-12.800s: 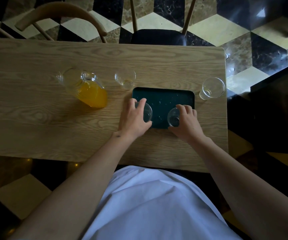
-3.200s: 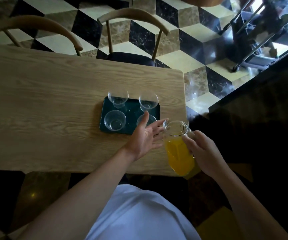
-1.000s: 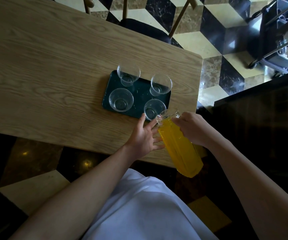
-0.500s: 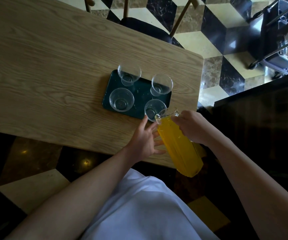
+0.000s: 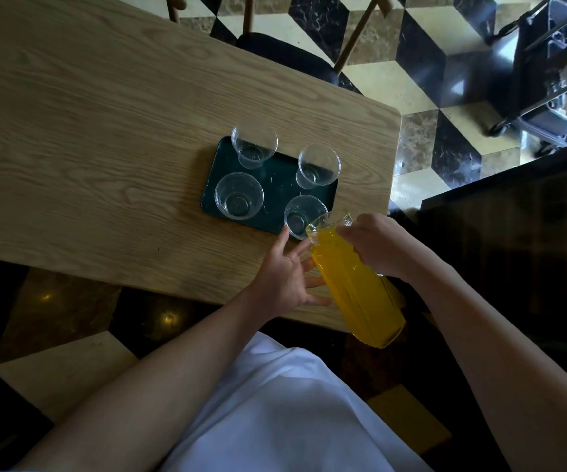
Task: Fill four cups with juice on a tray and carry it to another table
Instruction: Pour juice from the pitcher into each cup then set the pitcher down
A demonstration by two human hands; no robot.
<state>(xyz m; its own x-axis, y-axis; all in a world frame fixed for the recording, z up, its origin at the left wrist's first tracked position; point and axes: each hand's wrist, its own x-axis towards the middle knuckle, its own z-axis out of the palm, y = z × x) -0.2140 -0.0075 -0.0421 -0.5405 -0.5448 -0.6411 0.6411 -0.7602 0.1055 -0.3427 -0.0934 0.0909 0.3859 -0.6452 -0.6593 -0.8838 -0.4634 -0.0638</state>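
Change: against the picture from a few seconds back, the jug (image 5: 353,281) has gone from upright to steeply tipped, and its spout now hangs over the rim of the near right cup (image 5: 304,216).
Juice: it has run up to the spout, but no stream shows and no cup holds any yet.
Meaning: the first pour looks about to start; all four fills and the carry remain to do.
Right grip: the right hand (image 5: 380,245) has its fingers curled round the upper part of the jug, near the neck, and bears its weight.
Left grip: the left hand (image 5: 283,275) is spread, fingers straight and fanned; the fingers lie against the jug's side as a steadying touch, and the forefinger reaches toward the near right cup. Whether it touches that cup I cannot tell.
Tray: the dark tray (image 5: 268,185) lies on the counter (image 5: 105,131) near its right end.
Other cups: near left cup (image 5: 238,195), far left cup (image 5: 254,149) and far right cup (image 5: 317,166) stand upright and empty on the tray.
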